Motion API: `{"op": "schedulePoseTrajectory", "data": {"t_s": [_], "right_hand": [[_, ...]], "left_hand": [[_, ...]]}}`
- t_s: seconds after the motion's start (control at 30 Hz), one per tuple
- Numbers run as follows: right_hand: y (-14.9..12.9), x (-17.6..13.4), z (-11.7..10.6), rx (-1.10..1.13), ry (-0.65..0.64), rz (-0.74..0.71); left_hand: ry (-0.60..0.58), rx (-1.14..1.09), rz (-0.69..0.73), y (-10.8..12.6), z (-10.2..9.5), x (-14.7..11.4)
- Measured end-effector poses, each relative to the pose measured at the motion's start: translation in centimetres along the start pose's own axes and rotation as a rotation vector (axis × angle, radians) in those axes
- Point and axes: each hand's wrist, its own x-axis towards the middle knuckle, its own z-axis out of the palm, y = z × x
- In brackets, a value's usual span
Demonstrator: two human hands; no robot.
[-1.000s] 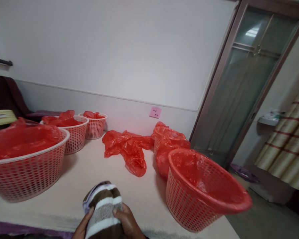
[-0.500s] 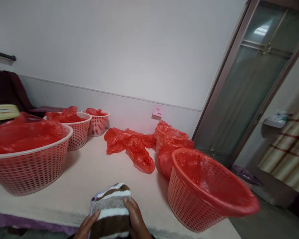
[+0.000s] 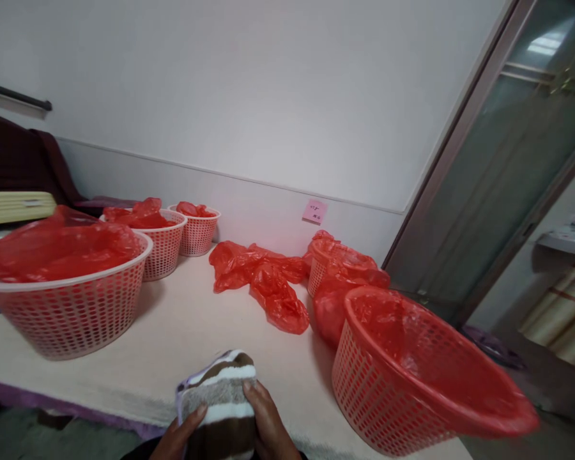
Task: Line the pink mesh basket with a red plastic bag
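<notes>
A folded striped towel (image 3: 223, 397), brown, grey and pale blue, is held between my two hands near the table's front edge. My left hand (image 3: 182, 434) grips its left side, thumb on top. On the opposite side my right hand (image 3: 268, 418) has its thumb over the cloth and its fingers wrapped behind. Part of the towel runs out of the bottom of the view. To the right stands a large red plastic basket (image 3: 388, 396), lined with a red bag. Ahead of the towel, crumpled red plastic bags (image 3: 278, 297) lie on the table (image 3: 206, 319).
White-rimmed baskets (image 3: 76, 319) with red bags stand in a row on the left. Behind the large red basket is a smaller red basket (image 3: 316, 268) with bags around it. A pink note (image 3: 315, 211) is on the wall. A glass door (image 3: 498, 160) stands at right.
The view has turned slightly left, so the baskets and note sit further right in it. Both hands still hold the towel in much the same way.
</notes>
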Motion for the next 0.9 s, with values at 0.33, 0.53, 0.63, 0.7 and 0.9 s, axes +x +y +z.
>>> {"op": "schedulePoseTrajectory", "data": {"t_s": [0.33, 0.53, 0.63, 0.7, 0.9], "right_hand": [[-0.3, 0.0, -0.2, 0.019, 0.042, 0.029], [-0.3, 0.1, 0.1, 0.002, 0.041, -0.015], [0.2, 0.3, -0.6, -0.039, 0.09, -0.024], [0.7, 0.7, -1.5, -0.072, 0.163, -0.023], [1.7, 1.6, -3.2, -0.101, 0.242, -0.084]], "left_hand": [[-0.007, -0.111, -0.078, 0.1, 1.3, -0.3], [-0.056, -0.146, -0.079, -0.4, 1.1, -0.1], [0.032, -0.139, -0.046, 0.2, 0.8, -0.4], [0.113, -0.138, -0.024, 0.6, 0.6, -0.7], [0.262, -0.087, 0.111, 0.5, 0.9, 0.0]]}}
